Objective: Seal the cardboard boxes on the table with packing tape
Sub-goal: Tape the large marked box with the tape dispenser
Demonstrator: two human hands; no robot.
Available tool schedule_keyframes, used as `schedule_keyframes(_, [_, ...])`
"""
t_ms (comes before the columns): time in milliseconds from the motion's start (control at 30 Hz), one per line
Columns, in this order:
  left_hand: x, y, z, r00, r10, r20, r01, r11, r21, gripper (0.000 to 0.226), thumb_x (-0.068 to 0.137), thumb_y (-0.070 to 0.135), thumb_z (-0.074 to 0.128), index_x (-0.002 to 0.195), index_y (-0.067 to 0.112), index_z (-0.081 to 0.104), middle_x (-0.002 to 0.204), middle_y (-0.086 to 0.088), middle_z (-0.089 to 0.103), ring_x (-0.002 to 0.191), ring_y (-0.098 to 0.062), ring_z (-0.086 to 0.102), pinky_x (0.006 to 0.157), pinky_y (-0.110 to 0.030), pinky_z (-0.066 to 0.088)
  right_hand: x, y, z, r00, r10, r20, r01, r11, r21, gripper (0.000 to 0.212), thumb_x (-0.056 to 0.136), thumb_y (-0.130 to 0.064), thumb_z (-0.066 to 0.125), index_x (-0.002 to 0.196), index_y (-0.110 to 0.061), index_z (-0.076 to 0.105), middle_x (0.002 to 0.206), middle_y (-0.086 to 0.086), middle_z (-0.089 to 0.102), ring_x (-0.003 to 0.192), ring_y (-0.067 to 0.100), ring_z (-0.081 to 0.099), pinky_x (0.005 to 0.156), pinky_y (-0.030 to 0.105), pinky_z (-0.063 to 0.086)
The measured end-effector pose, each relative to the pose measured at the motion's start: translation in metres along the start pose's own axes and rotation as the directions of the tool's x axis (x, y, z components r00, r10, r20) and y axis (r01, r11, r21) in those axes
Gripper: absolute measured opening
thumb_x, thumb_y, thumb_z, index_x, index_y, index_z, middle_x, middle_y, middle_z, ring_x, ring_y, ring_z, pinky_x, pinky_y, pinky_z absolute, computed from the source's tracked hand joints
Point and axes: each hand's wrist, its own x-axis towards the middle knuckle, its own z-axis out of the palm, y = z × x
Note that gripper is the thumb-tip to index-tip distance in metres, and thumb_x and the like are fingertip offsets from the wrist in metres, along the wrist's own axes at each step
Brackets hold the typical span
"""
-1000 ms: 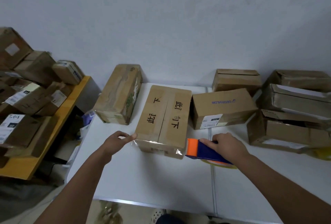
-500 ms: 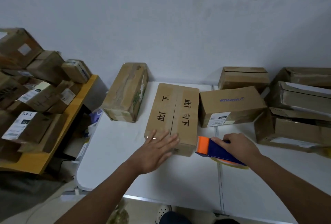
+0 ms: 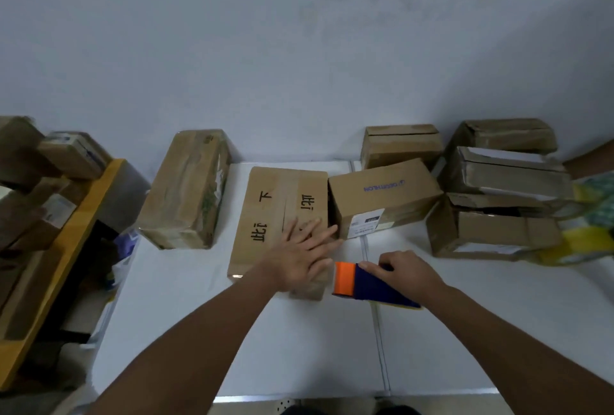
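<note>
A long cardboard box with black handwritten characters lies in the middle of the white table, a strip of clear tape along its centre seam. My left hand lies flat with spread fingers on the near right part of its top. Just to the right, my right hand grips an orange and blue tape dispenser that sits low over the table by the box's near right corner.
A taped box lies left of the centre box, a labelled one right of it. Several more boxes stack at the right and back. A yellow-edged side table at the left holds several parcels.
My left hand went from the box's near left corner up onto its top and slid right and farther along it. The dispenser stayed beside the near right corner.
</note>
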Motion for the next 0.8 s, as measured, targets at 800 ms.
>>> schedule_keyframes(800, [-0.004, -0.005, 0.009, 0.995, 0.009, -0.099, -0.008, 1.0, 0.003, 0.057, 0.103, 0.057, 0.005, 0.156, 0.04, 0.018, 0.165, 0.014, 0.008, 0.153, -0.013, -0.005, 0.121, -0.053, 0.003, -0.011, 0.036, -0.004, 0.974, 0.126, 0.191, -0.147, 0.984, 0.103, 0.046, 0.096, -0.059, 0.041, 0.094, -0.018, 0.062, 0.087, 0.001, 0.062, 0.078, 0.014, 0.057, 0.061, 0.025, 0.039])
